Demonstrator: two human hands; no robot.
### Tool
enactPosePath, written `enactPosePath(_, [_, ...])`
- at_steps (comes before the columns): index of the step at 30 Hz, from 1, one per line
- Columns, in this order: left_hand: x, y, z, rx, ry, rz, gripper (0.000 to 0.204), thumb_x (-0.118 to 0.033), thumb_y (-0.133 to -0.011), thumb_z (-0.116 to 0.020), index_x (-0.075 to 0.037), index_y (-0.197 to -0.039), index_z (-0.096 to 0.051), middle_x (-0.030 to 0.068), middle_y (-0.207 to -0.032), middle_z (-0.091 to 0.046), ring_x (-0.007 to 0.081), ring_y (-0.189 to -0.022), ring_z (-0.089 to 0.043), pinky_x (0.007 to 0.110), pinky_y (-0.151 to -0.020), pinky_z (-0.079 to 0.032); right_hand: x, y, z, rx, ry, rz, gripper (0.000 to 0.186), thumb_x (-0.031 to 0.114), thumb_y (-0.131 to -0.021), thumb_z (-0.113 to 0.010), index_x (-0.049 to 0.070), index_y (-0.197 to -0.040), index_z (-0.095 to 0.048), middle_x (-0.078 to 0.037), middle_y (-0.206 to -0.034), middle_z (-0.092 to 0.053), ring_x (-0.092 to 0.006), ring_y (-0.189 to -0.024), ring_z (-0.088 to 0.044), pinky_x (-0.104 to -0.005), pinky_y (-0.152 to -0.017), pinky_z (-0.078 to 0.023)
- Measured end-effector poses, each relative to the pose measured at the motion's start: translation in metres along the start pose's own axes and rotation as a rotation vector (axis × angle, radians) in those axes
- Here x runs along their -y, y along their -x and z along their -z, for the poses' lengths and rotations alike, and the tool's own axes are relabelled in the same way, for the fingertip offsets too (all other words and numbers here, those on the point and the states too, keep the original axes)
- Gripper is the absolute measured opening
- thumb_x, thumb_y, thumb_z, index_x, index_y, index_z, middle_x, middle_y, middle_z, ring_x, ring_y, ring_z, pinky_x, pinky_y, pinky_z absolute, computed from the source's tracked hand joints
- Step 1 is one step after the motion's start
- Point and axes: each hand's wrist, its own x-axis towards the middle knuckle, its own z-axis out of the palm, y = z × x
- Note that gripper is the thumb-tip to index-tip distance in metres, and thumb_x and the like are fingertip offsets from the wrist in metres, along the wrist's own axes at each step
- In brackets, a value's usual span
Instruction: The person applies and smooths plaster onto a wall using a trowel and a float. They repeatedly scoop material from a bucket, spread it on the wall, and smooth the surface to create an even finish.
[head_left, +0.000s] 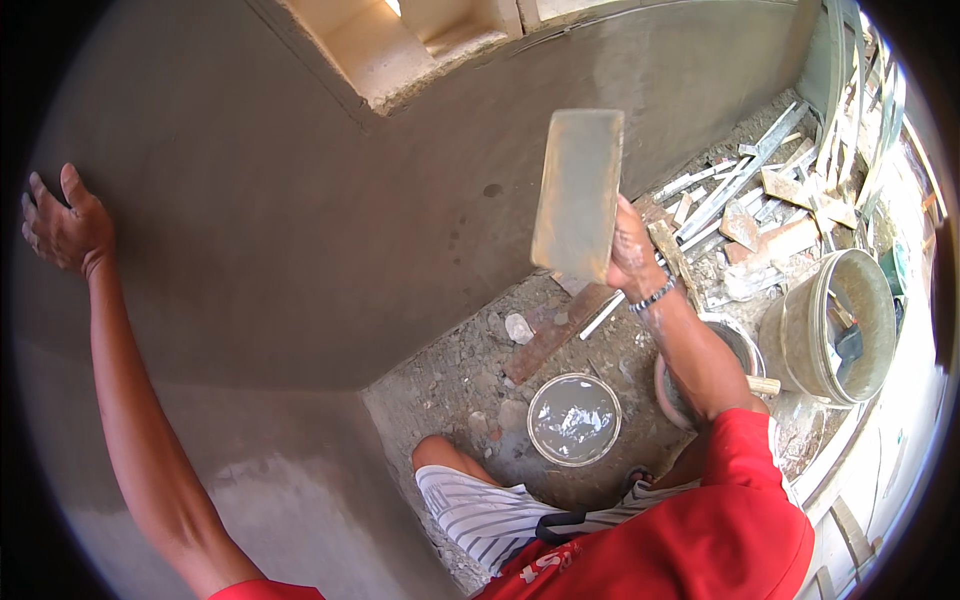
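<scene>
My right hand (pixel 632 245) is closed around a rectangular plastering float (pixel 580 190), raised in front of the grey plastered wall (pixel 400 220). The float's flat, smeared face shows, while its handle is hidden behind it. Far to the left, my left hand (pixel 72 225) holds nothing, fingers apart, at the wall's surface; whether it presses on the plaster I cannot tell. On the ground below stands a round bucket (pixel 533 440) filled with grey watery liquid. Beneath my right forearm, another bucket (pixel 663 385) is partly covered.
A large pale bucket (pixel 790 345) with tools inside stands at the right. Wood and metal scraps (pixel 740 215) lie heaped along the wall's far end. A brown board (pixel 555 335) rests on the rubble floor. Above, an opening (pixel 400 50) breaks the wall.
</scene>
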Motion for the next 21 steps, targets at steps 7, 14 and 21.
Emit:
enactPosePath(7, [0.000,0.001,0.003,0.014,-0.015,-0.032,0.074,-0.066,-0.094,-0.037,-0.012,-0.142,-0.051,0.0200,-0.146,-0.047,0.0378,-0.136,-0.041,0.050,-0.114,-0.029,0.018,-0.105,-0.001,0.410,-0.599,0.386,0.037,0.023,-0.098,-0.054,0.002,-0.129,-0.056,-0.012,-0.127,-0.063,-0.0273,-0.119,-0.059,-0.0467,-0.106,-0.045])
enactPosePath(14, [-0.023,-0.004,0.017,0.049,0.042,-0.023,0.074,-0.065,-0.095,-0.037,-0.011,-0.143,-0.050,0.0217,-0.147,-0.046,0.0381,-0.138,-0.038,0.050,-0.114,-0.028,0.012,-0.147,-0.018,0.275,-0.651,0.445,0.034,0.021,-0.099,-0.052,0.004,-0.129,-0.057,-0.011,-0.128,-0.062,-0.0267,-0.119,-0.060,-0.0447,-0.105,-0.047])
enactPosePath(21, [-0.010,-0.002,0.013,0.048,-0.016,-0.036,0.076,-0.067,-0.095,-0.035,-0.010,-0.145,-0.048,0.0222,-0.149,-0.043,0.0386,-0.139,-0.037,0.051,-0.115,-0.027,0.015,-0.158,-0.014,0.313,-0.621,0.487,0.034,0.021,-0.099,-0.053,0.004,-0.128,-0.058,-0.011,-0.126,-0.064,-0.0258,-0.118,-0.060,-0.0434,-0.104,-0.048])
